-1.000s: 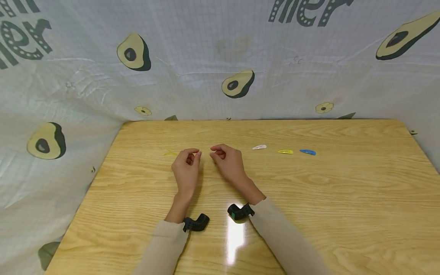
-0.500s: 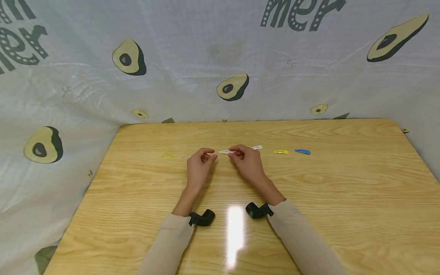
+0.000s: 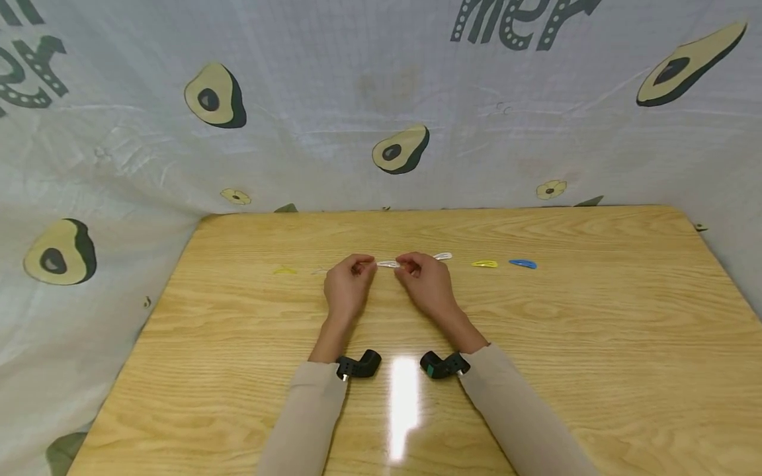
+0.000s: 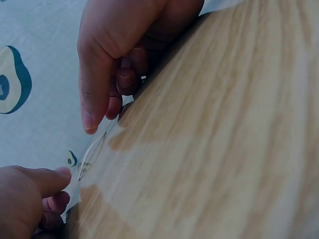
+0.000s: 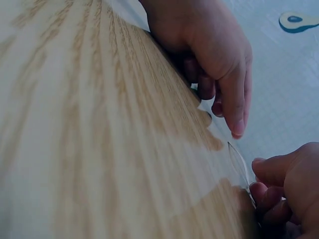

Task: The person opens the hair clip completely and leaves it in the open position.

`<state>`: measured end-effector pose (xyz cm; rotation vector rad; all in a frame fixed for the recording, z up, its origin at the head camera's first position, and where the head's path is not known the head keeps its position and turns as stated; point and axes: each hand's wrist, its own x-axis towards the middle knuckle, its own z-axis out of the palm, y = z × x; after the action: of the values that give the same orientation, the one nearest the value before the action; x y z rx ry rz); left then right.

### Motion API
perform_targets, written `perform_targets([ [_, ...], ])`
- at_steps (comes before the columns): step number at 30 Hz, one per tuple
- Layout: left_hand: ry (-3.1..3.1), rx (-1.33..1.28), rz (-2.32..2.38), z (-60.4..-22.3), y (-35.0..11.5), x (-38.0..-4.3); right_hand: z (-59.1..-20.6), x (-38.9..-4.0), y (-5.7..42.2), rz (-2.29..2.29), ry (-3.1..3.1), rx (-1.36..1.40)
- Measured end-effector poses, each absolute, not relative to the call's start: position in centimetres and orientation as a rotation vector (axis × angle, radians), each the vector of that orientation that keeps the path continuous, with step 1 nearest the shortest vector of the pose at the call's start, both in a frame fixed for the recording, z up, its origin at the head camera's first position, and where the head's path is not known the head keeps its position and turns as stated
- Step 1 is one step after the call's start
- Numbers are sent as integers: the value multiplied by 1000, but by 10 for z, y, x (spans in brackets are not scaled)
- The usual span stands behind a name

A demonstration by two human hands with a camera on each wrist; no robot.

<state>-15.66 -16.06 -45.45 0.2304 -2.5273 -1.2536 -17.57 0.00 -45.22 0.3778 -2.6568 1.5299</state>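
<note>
A white snap hair clip (image 3: 388,264) lies between both hands near the far side of the wooden table. At its left end are the thumb and forefinger of my left hand (image 3: 347,284). My right hand (image 3: 428,284) has its fingertips right at the other end, overlapping it in the head view. In the left wrist view the clip (image 4: 89,152) looks bowed, and a small gap shows between it and the fingertips of both hands. The right wrist view shows the same arched clip (image 5: 240,160) below the right forefinger. Both hands have relaxed, bent fingers.
Left of the hands lie a yellow clip (image 3: 284,270) and a thin pale clip (image 3: 318,272), partly behind the left hand. To the right are a white clip (image 3: 442,256), a yellow clip (image 3: 485,264) and a blue clip (image 3: 524,264). A patterned sheet (image 3: 315,112) hangs behind the table.
Both hands have moved right along the row. The right hand uncovered the white clip between them, then the left hand came up to its left end.
</note>
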Motion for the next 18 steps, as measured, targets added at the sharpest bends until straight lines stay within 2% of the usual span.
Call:
perform_targets([
  [18,-2605,207,-1066,-460,-159,-155,-452,-177,-9,1243,-2797,329],
])
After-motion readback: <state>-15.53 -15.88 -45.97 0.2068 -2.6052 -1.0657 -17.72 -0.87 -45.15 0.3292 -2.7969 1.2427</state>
